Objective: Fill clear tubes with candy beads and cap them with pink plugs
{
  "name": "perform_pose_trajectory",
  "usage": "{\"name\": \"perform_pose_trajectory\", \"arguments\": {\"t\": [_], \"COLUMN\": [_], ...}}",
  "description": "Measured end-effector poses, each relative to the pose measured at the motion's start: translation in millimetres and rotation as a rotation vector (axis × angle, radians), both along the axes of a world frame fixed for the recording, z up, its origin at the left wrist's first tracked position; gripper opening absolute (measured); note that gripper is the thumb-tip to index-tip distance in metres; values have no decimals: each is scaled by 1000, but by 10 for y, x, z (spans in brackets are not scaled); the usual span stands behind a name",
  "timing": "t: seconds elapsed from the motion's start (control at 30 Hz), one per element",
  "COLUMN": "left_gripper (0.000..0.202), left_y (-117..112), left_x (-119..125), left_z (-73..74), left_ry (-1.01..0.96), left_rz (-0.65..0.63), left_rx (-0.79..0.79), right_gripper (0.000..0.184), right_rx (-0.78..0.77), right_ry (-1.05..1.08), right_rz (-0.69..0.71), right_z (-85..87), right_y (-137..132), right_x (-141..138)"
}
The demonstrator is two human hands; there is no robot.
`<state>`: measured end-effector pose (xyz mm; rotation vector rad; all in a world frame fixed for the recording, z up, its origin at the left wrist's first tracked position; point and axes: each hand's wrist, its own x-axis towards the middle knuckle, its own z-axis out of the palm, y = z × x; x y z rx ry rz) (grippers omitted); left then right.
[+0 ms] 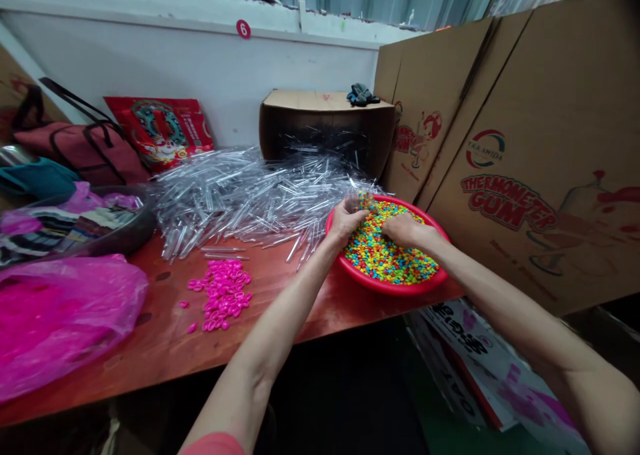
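Left hand (347,222) curled, pinching a clear plastic tube (356,192) just over the red basin (395,288). Right hand (403,230) fingers together, down in the coloured candies (385,252); any grip there can't be told. Tube heap (240,202) directly behind left hand, pink caps (220,295) further left.

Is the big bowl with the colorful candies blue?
No, the bowl is red, and the colorful candies are heaped inside it.
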<state>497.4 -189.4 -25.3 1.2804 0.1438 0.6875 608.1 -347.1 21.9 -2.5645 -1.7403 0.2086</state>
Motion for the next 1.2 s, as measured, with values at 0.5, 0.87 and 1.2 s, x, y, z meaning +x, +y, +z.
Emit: {"name": "perform_pose_trajectory", "arguments": {"t": [0.5, 0.87, 1.2], "left_gripper": [31, 33, 35], "left_y": [-1, -15, -9], "left_x": [-29, -45, -56], "left_z": [14, 29, 49], "left_ry": [30, 23, -14], "left_rz": [48, 43, 18], "left_rx": [-15, -33, 35], "right_gripper": [40, 46, 37], "right_rx": [768, 606, 907], "right_ry": [621, 563, 531], "right_rz": [-217, -205, -282], "right_z": [269, -301, 43], "right_y": [-164, 69, -160], "right_x": [442, 725, 519]}}
